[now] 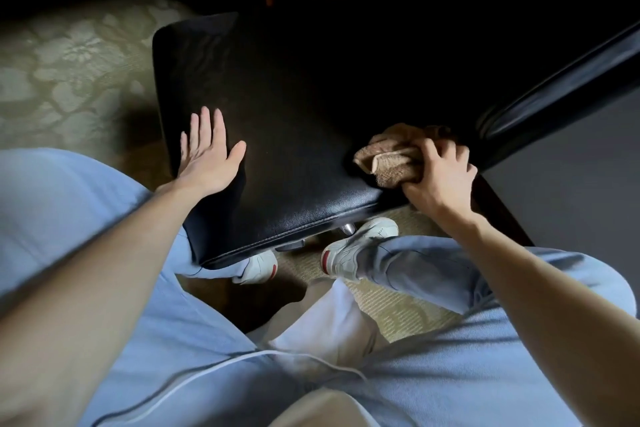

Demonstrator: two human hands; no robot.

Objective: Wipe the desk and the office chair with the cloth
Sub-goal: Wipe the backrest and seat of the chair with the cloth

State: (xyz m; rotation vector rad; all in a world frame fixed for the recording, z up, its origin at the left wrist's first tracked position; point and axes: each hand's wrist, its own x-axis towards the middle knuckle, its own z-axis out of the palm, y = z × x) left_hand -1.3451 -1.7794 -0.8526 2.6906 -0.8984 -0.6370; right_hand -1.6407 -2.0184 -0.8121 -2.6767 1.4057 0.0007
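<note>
The office chair's black leather seat [294, 114] fills the middle of the head view. My left hand [211, 152] lies flat on the seat's near left part, fingers straight. My right hand [441, 180] grips a bunched tan cloth [388, 158] and holds it against the seat's near right corner. The chair's glossy black armrest [561, 87] slants up to the right just behind that hand. The desk is not in view.
Patterned beige carpet [69, 62] lies to the left and under the chair. My legs in light blue trousers and white shoes [360, 246] stand close against the seat's front edge. A dark grey surface [571, 184] is at right. The far background is dark.
</note>
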